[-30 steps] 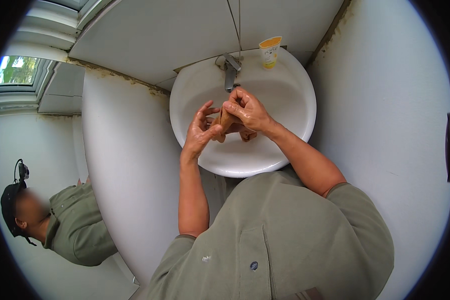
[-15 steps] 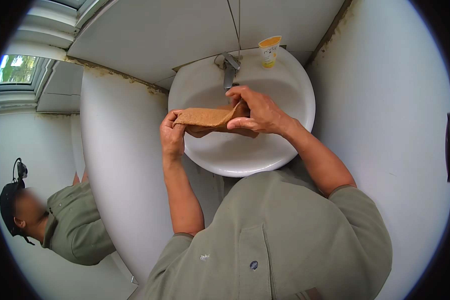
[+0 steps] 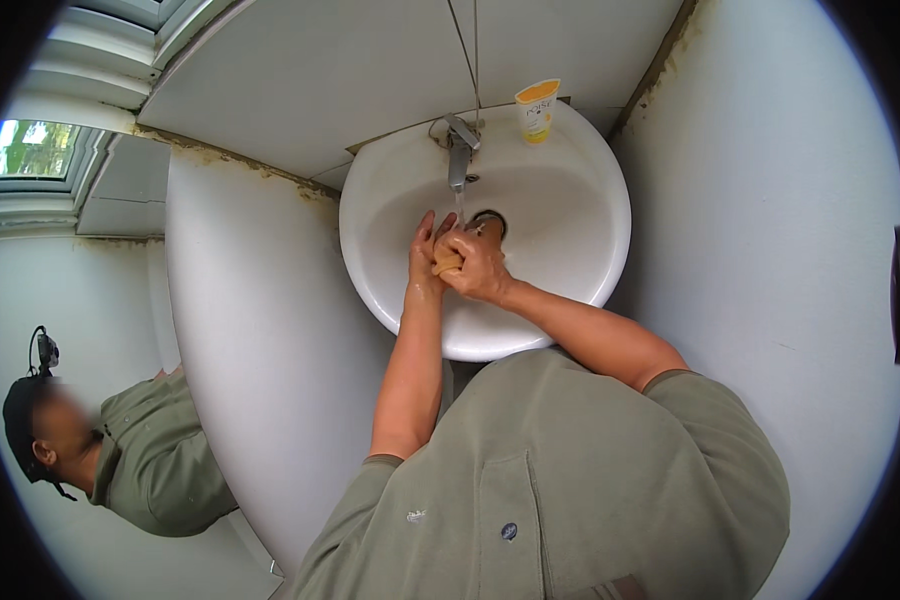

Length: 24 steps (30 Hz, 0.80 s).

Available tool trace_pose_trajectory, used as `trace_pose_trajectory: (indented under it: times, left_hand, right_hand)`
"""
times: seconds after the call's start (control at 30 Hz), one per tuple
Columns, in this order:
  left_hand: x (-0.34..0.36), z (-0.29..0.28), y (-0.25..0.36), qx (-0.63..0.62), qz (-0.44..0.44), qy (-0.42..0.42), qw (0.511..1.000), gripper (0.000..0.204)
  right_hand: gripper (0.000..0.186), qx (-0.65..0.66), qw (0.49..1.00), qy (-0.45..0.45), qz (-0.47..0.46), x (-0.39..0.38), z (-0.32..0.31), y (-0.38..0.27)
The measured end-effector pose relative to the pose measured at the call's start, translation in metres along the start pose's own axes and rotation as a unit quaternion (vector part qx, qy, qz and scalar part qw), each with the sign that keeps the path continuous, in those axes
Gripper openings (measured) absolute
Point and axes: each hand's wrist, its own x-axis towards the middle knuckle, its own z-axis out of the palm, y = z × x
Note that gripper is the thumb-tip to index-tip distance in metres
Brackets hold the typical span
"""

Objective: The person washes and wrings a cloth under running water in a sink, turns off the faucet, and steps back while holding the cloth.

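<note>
I have a wet tan cloth (image 3: 447,264) bunched in my right hand (image 3: 476,268), its fingers closed on it, low in the white sink (image 3: 362,220). My left hand (image 3: 420,250) is beside it, touching the bundle, fingers raised and apart, its palm partly hidden. Water (image 3: 460,203) runs from the chrome tap (image 3: 458,160) just above both hands. Behind them, the dark-rimmed drain (image 3: 501,222) is partly covered.
A yellow-and-white squeeze tube (image 3: 536,125) stands at the sink's back right. Stained-edged side walls (image 3: 780,250) flank the basin closely. A mirror (image 3: 90,280) on the left reflects a person in a dark cap and green shirt.
The cloth was stretched between both hands and is now crumpled in the right. Both hands have dropped into the basin under running water; the left has moved rightward and its fingers have opened.
</note>
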Motion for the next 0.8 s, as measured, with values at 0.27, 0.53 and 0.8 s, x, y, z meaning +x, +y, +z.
trace_pose_trajectory:
  times: [0.27, 0.53, 0.8]
  left_hand:
    - [0.016, 0.017, -0.023, -0.021, -0.166, 0.021, 0.986, 0.034]
    - [0.038, -0.036, -0.033, -0.041, -0.12, -0.063, 0.99, 0.036]
    - [-0.009, 0.035, -0.004, -0.073, -0.147, 0.026, 0.986, 0.046]
  right_hand:
    - [0.024, -0.276, 0.953, 0.015, -0.127, 0.006, -0.012, 0.014]
    - [0.029, -0.248, 0.964, -0.017, 0.091, 0.016, 0.005, 0.01]
    - [0.035, -0.141, 0.967, 0.062, 0.201, 0.046, 0.005, 0.019]
